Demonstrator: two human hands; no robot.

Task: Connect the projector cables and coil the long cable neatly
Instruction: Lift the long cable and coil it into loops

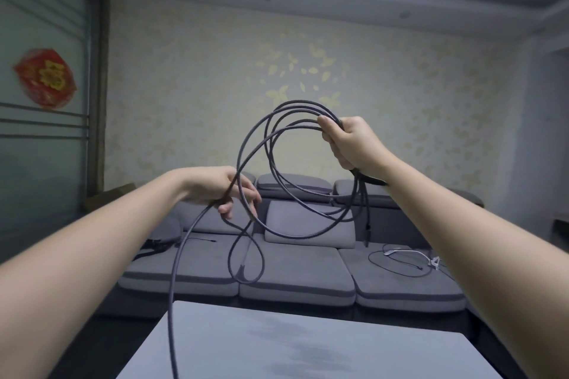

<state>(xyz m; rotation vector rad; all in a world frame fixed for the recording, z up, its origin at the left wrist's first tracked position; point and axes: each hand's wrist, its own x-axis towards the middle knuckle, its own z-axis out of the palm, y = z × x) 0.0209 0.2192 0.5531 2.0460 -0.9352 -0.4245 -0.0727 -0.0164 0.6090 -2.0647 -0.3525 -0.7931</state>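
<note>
- Right hand (349, 143) was fisted around several gathered loops of the dark braided cable (246, 151), held raised above the grey sofa (295, 271).
- Left hand (220, 189), fingers loosely curled, held one strand of the same cable in front of the sofa.
- The free length hung down past the white table (308, 344).

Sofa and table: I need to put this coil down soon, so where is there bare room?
The table top is bare except the cable trailing over its left edge. The sofa's middle seat cushion looks free. Its right seat is crowded with thin cables; its left seat holds a dark cord.
</note>
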